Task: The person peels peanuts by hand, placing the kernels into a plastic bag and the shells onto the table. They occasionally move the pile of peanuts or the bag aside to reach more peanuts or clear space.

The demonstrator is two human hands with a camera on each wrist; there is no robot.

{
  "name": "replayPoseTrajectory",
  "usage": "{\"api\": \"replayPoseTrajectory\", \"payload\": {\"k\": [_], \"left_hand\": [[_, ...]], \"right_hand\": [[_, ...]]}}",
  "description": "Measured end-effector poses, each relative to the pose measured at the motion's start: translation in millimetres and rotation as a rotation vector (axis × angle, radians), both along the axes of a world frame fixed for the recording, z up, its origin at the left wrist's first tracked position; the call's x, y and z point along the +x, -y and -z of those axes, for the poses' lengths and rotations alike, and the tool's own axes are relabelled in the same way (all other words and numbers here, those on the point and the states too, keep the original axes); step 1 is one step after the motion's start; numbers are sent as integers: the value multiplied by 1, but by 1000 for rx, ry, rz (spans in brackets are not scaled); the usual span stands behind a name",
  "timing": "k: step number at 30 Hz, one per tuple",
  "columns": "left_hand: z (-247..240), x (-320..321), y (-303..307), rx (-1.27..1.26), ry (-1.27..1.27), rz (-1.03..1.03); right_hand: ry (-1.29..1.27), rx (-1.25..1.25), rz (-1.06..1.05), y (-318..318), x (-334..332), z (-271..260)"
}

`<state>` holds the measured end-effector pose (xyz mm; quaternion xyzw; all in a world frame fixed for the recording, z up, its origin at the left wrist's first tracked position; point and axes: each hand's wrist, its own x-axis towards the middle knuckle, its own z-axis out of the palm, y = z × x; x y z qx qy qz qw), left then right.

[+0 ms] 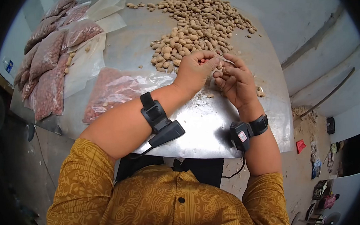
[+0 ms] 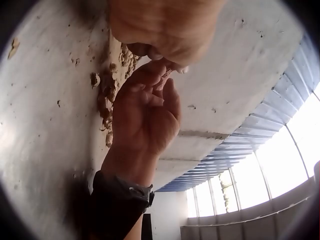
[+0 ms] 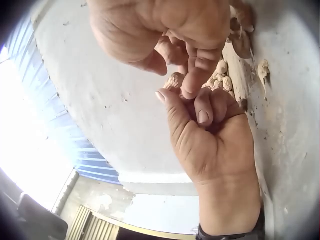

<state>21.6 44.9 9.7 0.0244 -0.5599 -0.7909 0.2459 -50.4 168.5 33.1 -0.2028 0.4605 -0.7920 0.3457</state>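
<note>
Close over the table, both hands meet at a peanut in its shell [image 3: 174, 81]. My left hand [image 1: 195, 69] pinches it, the thumb pressed against the shell from below in the right wrist view. My right hand [image 1: 239, 84] comes in from the other side, its thumb and curled fingers around the same peanut [image 1: 219, 67]. Fingers of both hands overlap there and hide much of the shell. In the left wrist view, the right hand [image 2: 145, 117] shows its palm side, fingertips at the left hand's fingers. Just beyond the hands lies a large heap of unshelled peanuts [image 1: 202, 25].
A clear plastic bag of reddish kernels [image 1: 111, 94] lies left of my forearm. More filled bags [image 1: 47, 63] are piled at the table's left, beside empty clear bags [image 1: 106, 9]. Shell bits [image 1: 260, 92] lie near my right hand on the metal table [image 1: 203, 134].
</note>
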Motion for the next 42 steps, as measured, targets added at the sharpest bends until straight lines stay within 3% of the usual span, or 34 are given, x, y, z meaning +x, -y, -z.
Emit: {"api": "replayPoseTrajectory", "payload": {"k": [4, 10, 19, 25, 31, 42], "left_hand": [[-1, 1, 0, 18, -2, 28], [6, -3, 5, -169, -24, -5], [2, -1, 0, -279, -2, -137], [-4, 3, -4, -320, 5, -181], [-4, 2, -12, -264, -7, -192], [1, -3, -10, 52, -54, -26]], "right_hand": [[-169, 102, -7, 1, 3, 4], [-341, 257, 57, 0, 8, 4], [-466, 231, 189, 3, 9, 15], [-396, 204, 224, 5, 14, 13], [-127, 1, 170, 7, 12, 17], [113, -164, 177, 15, 20, 17]]}}
